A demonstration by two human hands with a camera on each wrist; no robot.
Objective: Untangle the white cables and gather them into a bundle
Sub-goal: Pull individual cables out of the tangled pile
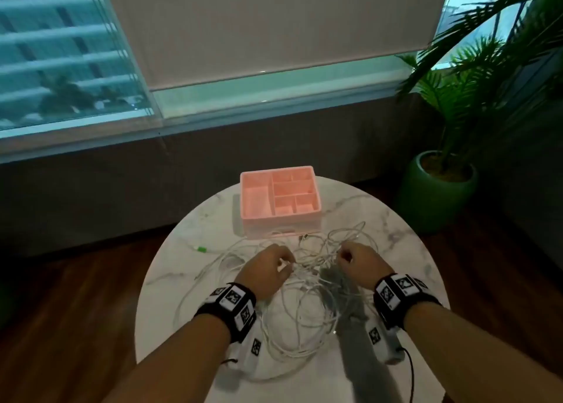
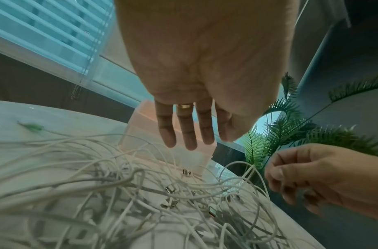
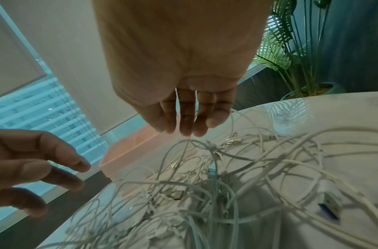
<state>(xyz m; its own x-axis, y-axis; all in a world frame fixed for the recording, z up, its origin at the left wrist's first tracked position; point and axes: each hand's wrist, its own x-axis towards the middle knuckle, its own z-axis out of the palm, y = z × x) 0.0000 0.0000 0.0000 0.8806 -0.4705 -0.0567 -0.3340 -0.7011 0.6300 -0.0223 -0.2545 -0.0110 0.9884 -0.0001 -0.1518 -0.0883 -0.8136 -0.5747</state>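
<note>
Both hands, left hand [image 1: 268, 268] and right hand [image 1: 361, 261], hover with curled fingers over tangled white cables [image 1: 304, 299] on a round marble table [image 1: 405, 250], near a pink organizer box [image 1: 281, 200].

The room is dim, lit by cool teal daylight from the tall glass window [image 1: 76, 52] behind the round white marble table [image 1: 396, 250]. A soft grey shadow falls on the marble near its front edge. The head view bends at its edges. Both wrist views are heavily warped, with the tangled white cables [image 2: 119, 193] nearest the lens smeared and out of focus.
</note>
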